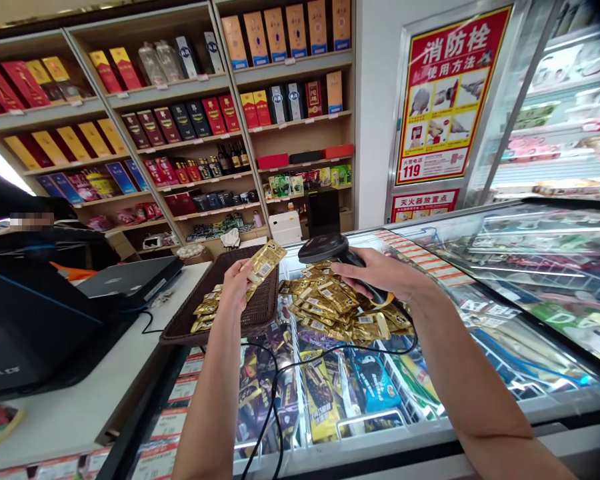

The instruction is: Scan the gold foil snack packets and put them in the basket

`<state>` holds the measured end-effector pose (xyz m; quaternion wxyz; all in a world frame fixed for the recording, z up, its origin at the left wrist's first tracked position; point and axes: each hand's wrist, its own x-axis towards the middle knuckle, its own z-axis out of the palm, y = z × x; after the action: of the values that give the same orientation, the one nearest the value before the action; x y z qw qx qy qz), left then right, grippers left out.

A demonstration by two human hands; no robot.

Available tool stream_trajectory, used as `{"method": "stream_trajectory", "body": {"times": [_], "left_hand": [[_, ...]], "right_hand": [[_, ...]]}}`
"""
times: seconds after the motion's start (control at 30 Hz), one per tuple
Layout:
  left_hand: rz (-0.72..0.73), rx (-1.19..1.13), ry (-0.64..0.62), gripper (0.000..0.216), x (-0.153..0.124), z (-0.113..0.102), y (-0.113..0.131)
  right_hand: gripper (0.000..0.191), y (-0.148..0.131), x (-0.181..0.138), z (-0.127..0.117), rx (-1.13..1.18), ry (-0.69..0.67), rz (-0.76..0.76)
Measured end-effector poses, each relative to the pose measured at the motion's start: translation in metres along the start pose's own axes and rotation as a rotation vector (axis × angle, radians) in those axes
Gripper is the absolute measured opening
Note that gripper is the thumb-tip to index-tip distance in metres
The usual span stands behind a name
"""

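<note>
My left hand [236, 283] pinches a gold foil packet [267, 261] with a barcode label facing up, above the brown woven basket [180, 325]. More gold packets [207, 308] lie inside that basket, partly behind my left wrist. In my right hand [375, 270] is a black barcode scanner [325, 248], its fingers wrapped round the handle and its head pointing left toward the held packet. Beneath the scanner, a heap of gold packets [330, 300] rests on the freezer's glass top. The scanner's black cable [340, 348] loops down across the glass.
Wrapped ice creams [320, 393] show through the glass of the chest freezer [420, 437]. On the left, a white counter [70, 407] carries a black terminal [30, 320] and a black cash drawer [130, 280]. A person in dark clothing is at far left. Stocked shelves [195, 140] stand behind.
</note>
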<state>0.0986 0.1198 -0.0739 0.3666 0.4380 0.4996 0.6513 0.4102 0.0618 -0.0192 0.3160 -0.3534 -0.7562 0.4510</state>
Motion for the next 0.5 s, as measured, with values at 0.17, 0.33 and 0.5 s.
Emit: {"method": "stream_trajectory", "body": {"times": [0.17, 0.33, 0.5], "left_hand": [[-0.002, -0.018, -0.013, 0.04, -0.0027, 0.0024, 0.0012], [-0.003, -0.004, -0.02, 0.042, -0.0047, 0.0034, 0.0022], [0.003, 0.046, -0.029, 0.043, -0.0053, 0.0049, 0.0017]], "right_hand": [[0.04, -0.0003, 0.0008, 0.0063, 0.01, -0.049, -0.026], [0.037, -0.0018, -0.0011, 0.0081, -0.011, -0.06, -0.03], [0.038, -0.0039, -0.002, 0.0084, -0.013, -0.067, -0.022]]}}
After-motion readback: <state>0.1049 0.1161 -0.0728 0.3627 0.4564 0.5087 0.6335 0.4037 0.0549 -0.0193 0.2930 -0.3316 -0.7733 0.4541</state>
